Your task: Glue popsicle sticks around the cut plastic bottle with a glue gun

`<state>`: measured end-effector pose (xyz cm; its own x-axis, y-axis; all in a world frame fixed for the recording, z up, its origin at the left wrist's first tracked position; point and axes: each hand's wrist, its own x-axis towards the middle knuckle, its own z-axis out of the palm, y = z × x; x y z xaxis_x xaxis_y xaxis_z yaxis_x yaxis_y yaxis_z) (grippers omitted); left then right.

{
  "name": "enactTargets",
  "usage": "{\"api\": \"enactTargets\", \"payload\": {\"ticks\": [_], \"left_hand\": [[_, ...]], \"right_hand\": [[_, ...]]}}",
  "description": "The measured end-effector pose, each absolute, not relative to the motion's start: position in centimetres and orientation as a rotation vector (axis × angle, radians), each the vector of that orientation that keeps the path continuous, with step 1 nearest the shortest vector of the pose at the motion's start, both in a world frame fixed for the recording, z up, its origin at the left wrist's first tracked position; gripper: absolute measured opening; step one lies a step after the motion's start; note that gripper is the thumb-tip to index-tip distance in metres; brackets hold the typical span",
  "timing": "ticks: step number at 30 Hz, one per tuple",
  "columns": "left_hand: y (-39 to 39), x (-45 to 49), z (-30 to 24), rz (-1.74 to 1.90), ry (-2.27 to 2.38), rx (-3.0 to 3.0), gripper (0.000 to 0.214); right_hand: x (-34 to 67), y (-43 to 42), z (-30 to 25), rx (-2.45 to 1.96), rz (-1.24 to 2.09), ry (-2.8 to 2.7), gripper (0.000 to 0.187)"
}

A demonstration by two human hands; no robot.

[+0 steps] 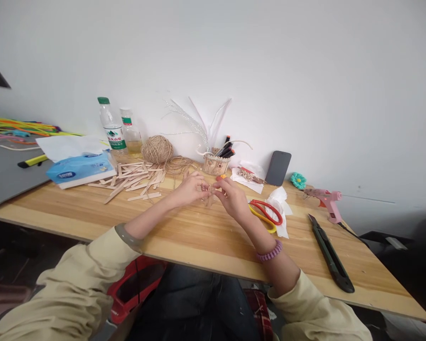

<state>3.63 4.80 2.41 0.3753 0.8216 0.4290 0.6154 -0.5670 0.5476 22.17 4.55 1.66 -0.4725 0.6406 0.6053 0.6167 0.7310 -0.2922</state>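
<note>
My left hand [190, 188] and my right hand [232, 196] meet above the middle of the wooden table [206, 237]. Both pinch a small pale wooden piece [210, 195] between their fingertips; what it is exactly is too small to tell. A pile of flat wooden craft sticks [135, 180] lies just left of my left hand. A ball of jute twine [157, 149] with loose coils [178, 165] sits behind the hands. Red and yellow scissors [266, 213] rest on white tissue [279, 202] right beside my right wrist.
Tissue pack [80, 169] and two water bottles [112, 128] stand at the back left. A stick-built pen holder [216, 162], a phone [278, 168] leaning on the wall, a pink glue gun [326, 201] and a utility knife [330, 253] lie to the right. Coloured pipe cleaners [17, 128] lie far left.
</note>
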Motion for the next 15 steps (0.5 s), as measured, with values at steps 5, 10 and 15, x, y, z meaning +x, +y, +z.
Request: {"api": "enactTargets", "payload": {"ticks": [5, 10, 15], "left_hand": [[4.5, 3.84, 2.59, 0.984, 1.317, 2.312, 0.016], [4.31, 3.96, 2.48, 1.005, 1.236, 2.325, 0.019], [3.94, 4.03, 2.29, 1.064, 1.168, 2.28, 0.018]], "right_hand": [[22.11, 4.35, 1.39, -0.92, 0.11, -2.177, 0.012], [22.29, 4.16, 1.03, -0.882, 0.195, -2.144, 0.008], [22.36, 3.63, 1.05, -0.875, 0.238, -2.133, 0.008]]}}
